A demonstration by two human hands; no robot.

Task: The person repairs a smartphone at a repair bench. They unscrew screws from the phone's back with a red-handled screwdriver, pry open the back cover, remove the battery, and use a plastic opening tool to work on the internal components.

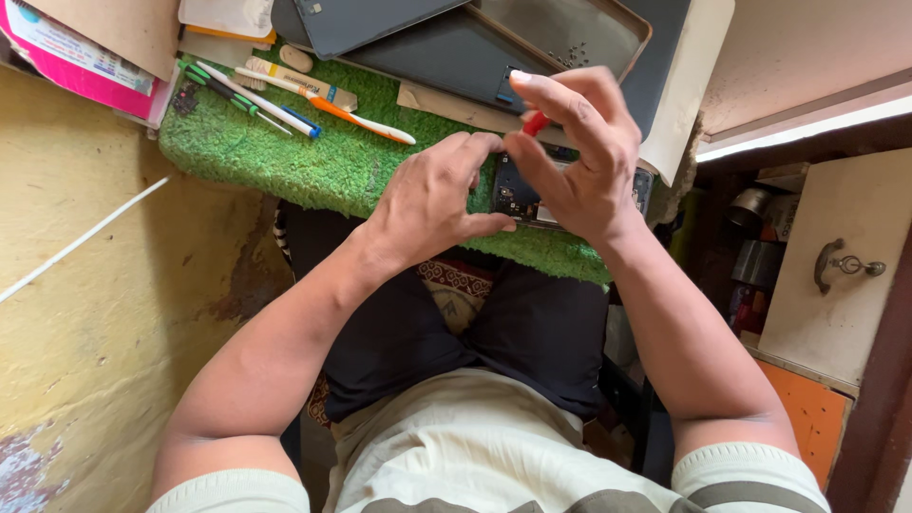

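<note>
Far left: pink-and-white printed package (71,59), flat and rectangular, at the top corner beside the green turf mat (323,161).
Mat, left part: green-handled screwdriver (223,92), white-and-blue tool (271,106) and orange-and-white toothbrush (351,117) lying side by side.
Left hand (427,204): fingers curled narrow, thumb and fingertips pressed on the left edge of the opened phone (518,195).
Opened phone: flat on the mat's near edge, between both hands, circuit parts exposed.
Right hand (579,157): thumb and forefinger pinched on a small red-handled tool (536,122) above the phone, other fingers spread.
Behind: grey tray (570,33).
Far right: cream cabinet door (836,256) with metal handle.
</note>
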